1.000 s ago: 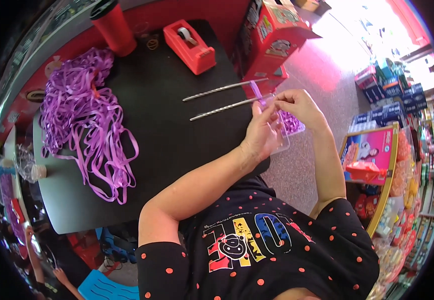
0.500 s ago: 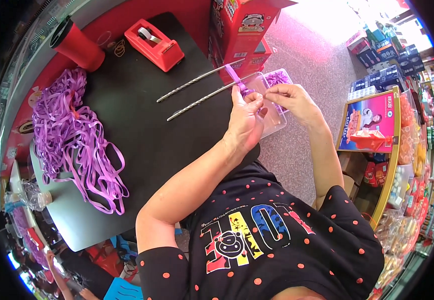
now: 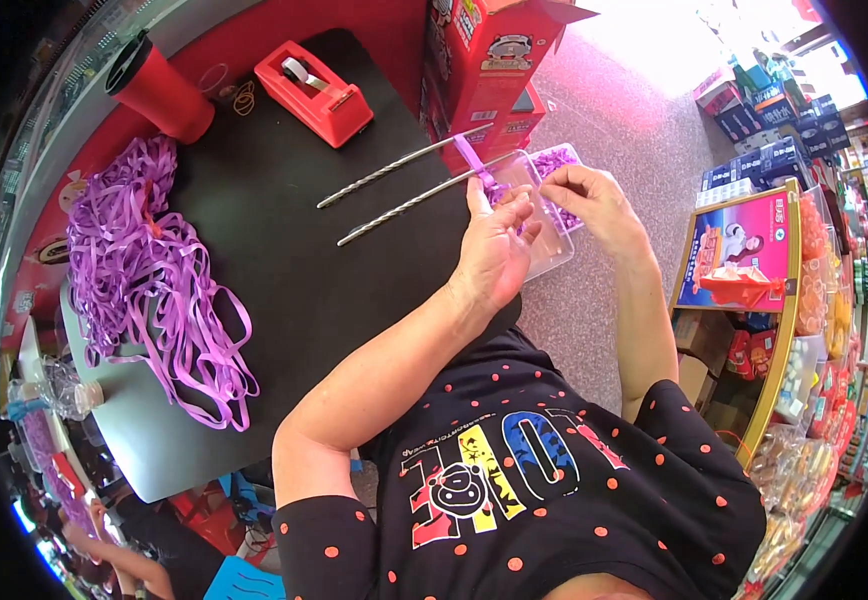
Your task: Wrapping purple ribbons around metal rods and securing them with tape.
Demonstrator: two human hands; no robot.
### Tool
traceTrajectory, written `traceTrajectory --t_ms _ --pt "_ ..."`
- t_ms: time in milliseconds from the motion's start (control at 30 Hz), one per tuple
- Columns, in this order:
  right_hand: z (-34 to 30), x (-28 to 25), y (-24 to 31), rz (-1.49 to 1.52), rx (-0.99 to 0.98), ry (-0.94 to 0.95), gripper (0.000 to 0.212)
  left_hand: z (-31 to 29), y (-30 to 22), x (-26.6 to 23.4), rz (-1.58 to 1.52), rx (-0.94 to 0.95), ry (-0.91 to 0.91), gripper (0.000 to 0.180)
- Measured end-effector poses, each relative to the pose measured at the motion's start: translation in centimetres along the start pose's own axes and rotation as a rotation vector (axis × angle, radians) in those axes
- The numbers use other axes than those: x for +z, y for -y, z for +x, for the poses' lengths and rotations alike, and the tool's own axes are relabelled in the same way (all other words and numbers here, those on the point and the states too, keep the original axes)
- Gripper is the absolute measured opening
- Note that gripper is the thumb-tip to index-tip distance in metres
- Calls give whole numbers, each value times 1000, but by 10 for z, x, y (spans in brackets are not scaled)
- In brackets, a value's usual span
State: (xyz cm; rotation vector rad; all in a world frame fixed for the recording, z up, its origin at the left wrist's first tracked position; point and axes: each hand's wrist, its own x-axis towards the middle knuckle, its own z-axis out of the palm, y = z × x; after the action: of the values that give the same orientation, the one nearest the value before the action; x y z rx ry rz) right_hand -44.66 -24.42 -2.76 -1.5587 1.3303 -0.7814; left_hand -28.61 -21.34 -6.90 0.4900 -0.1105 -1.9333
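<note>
Beside two spiralled silver metal rods point(image 3: 404, 209), the left hand point(image 3: 497, 250) curls near flat purple ribbon point(image 3: 468, 153), right hand point(image 3: 599, 207) pinched; grips unclear.

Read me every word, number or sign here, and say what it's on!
I won't copy words out, but printing shows here:
Black shirt: big colourful letters.
Red box: pale print, mostly too small.
Pink-and-blue poster: pale print, blurred.
Dark blue boxes: white print, blurred.
</note>
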Motion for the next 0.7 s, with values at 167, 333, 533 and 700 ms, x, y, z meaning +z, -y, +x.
traceTrajectory --t_ms 167,333,533,700 --pt "47 0 42 -123 -125 261 20 -3 -1 4 -57 -17 -43 64" --pt "103 13 40 -298 -124 581 27 -4 -1 6 -40 -13 -24 61" --pt "120 22 35 -511 -142 577 30 -3 -1 3 -38 -29 -47 55" --pt "107 28 45 -610 -91 457 34 -3 -3 5 -49 -42 -62 53"
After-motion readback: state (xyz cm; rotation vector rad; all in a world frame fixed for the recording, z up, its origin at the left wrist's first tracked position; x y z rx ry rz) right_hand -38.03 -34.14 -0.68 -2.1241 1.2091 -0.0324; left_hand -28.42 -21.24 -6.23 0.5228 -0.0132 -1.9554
